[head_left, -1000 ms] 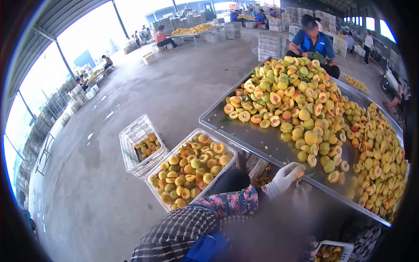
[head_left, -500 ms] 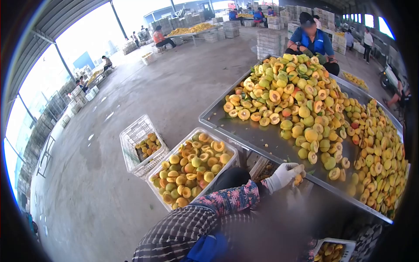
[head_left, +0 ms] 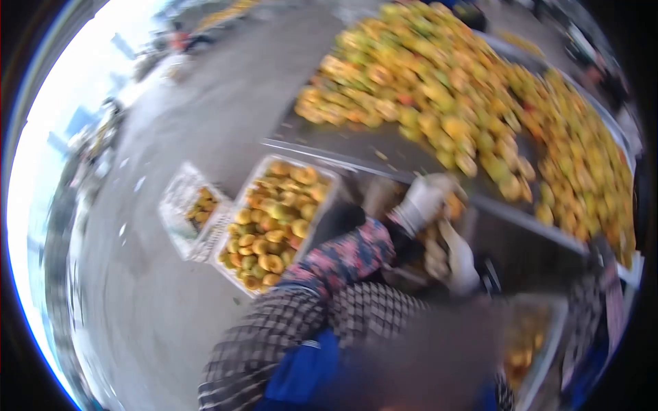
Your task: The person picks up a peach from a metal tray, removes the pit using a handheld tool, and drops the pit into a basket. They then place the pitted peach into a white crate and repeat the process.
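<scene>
My left hand (head_left: 423,203), in a white glove, is closed on a halved yellow peach (head_left: 454,206) at the near edge of the metal table (head_left: 343,142). Just below it is my right hand (head_left: 458,259), also in a white glove, thumb side toward the fruit. Its fingers look curled, but blur hides what they hold. A large heap of yellow peaches (head_left: 439,89), many of them cut in half, covers much of the tabletop beyond my hands.
On the floor to my left stands a white crate (head_left: 333,185) full of peaches. Beside it is another white crate (head_left: 173,222) with fewer peaches. A third crate (head_left: 561,318) with fruit sits at lower right. At the right edge a person's patterned sleeve (head_left: 582,315) shows, blurred.
The view has tilted down and blurred, so the table and crates sit higher. My right hand has come into sight below the left, which still holds peach.
</scene>
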